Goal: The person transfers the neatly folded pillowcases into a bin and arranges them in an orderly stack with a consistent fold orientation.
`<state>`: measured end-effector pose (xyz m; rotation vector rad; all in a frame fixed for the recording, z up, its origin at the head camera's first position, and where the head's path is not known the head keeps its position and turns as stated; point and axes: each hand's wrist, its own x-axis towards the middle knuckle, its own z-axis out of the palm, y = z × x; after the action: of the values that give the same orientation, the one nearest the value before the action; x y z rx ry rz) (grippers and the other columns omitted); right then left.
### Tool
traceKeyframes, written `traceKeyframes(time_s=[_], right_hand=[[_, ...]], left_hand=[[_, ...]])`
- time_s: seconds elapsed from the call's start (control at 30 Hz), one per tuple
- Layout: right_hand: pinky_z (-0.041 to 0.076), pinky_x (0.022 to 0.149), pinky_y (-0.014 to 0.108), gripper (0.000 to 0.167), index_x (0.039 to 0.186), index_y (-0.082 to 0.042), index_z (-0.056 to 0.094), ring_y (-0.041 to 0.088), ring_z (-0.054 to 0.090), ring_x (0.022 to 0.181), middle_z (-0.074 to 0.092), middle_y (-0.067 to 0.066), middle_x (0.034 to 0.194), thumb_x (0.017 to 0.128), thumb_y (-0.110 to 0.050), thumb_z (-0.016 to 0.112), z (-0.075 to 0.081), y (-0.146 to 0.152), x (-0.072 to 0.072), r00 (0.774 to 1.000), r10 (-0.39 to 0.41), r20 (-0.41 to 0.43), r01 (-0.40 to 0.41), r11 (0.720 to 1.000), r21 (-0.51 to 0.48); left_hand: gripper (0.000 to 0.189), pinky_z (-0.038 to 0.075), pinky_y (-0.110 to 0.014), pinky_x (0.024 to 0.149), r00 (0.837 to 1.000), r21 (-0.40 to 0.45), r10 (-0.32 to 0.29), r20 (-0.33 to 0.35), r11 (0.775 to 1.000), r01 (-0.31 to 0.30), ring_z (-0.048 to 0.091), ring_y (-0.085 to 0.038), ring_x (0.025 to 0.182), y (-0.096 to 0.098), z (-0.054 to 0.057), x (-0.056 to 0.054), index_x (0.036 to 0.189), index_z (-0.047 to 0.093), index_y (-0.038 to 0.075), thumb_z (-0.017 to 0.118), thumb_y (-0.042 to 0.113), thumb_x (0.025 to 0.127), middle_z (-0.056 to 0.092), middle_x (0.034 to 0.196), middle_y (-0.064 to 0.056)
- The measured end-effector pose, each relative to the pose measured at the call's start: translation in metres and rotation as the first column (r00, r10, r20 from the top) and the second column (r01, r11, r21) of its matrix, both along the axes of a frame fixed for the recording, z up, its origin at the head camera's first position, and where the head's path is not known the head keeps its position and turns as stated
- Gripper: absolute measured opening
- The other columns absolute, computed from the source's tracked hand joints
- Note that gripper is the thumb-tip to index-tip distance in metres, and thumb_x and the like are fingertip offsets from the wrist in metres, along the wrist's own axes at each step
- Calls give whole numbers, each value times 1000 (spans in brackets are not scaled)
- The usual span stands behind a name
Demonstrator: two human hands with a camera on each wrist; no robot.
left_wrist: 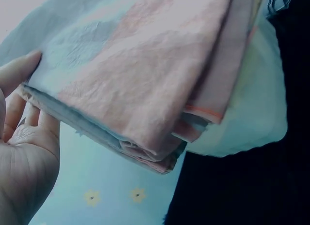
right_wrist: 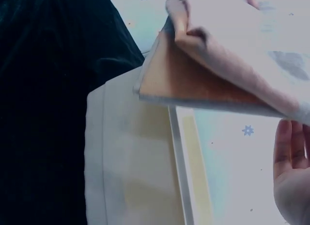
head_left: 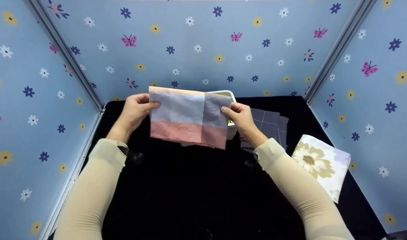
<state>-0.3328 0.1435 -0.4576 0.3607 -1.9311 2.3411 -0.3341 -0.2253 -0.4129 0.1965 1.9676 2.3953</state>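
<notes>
- Between your left hand [head_left: 131, 113] and right hand [head_left: 243, 118]: folded checked cloth [head_left: 185, 108], held up over black desk [head_left: 190, 190], long axis left to right.
- Fingers of both your hands pinch it, one per side edge; neither hand nearer.
- White bin [head_left: 232, 132] just behind cloth, partly hidden.
- To your right: dark cloth [head_left: 268, 125], then flowered cloth [head_left: 315, 160].
- Flower-print walls [head_left: 203, 36] enclose desk.

Btwn L hand [head_left: 133, 111] & R hand [head_left: 242, 116], 1st cloth [head_left: 186, 108]; behind it, bin [head_left: 232, 132] on surface [head_left: 190, 186]; R of bin, 2nd cloth [head_left: 268, 125]; farther R & nearer, 3rd cloth [head_left: 318, 163]; at back, wall [head_left: 190, 43].
</notes>
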Motion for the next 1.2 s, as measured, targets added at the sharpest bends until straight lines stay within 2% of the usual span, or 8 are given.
traceKeyframes(time_s=[0.23,0.4,0.53,0.7,0.87,0.97,1.07,1.2], right_hand=[[63,69,24,11,109,-3,78,10,73,79,73,0,87,104,-2,68,4,12,-3,997,-6,76,7,1000,-6],[63,65,24,11,112,-3,74,10,73,77,73,-2,88,108,-9,65,1,22,-7,997,-32,73,22,991,132],[61,68,23,18,120,1,69,9,72,79,73,-2,92,111,-13,61,-4,27,-8,998,-45,33,35,962,271],[58,73,24,29,133,4,62,10,69,83,70,10,104,114,-16,54,-13,31,-9,999,-53,10,44,905,423],[56,77,26,35,139,3,59,14,67,89,69,22,119,116,-22,48,-19,34,-13,995,-77,58,37,857,514],[56,81,28,37,140,1,58,18,68,94,68,25,127,117,-24,46,-24,35,-14,990,-82,114,9,846,533],[57,84,29,38,142,2,57,19,69,97,68,25,131,117,-24,46,-26,37,-15,982,-71,177,-33,849,527],[60,83,29,40,146,4,53,15,71,94,69,18,124,117,-23,46,-27,38,-16,954,-20,300,-122,887,445]], left_hand=[[22,66,-29,77,999,44,-5,50,999,3,74,-15,86,17,-14,3,95,79,12,71,-8,100,73,93,-1],[10,68,-36,75,994,-39,-30,110,999,34,76,-18,90,26,-21,4,104,73,12,69,3,105,72,100,-1],[6,68,-40,76,986,-112,-46,159,992,64,76,-20,92,32,-29,3,113,65,14,64,10,109,71,110,-2],[8,68,-45,75,981,-177,-64,182,979,97,76,-22,92,39,-42,5,121,56,13,55,15,114,69,112,-5],[14,68,-45,67,978,-218,-78,196,968,121,76,-24,85,47,-54,8,126,50,10,48,21,116,70,106,-7],[18,66,-42,61,973,-245,-85,214,960,137,76,-24,81,51,-62,10,127,47,10,45,25,117,70,104,-10],[20,64,-40,58,968,-267,-83,238,952,147,75,-23,80,54,-69,11,127,45,8,43,26,118,67,106,-13],[22,65,-39,61,957,-266,-66,281,953,144,74,-22,81,58,-76,10,128,44,6,42,25,117,64,109,-15]])
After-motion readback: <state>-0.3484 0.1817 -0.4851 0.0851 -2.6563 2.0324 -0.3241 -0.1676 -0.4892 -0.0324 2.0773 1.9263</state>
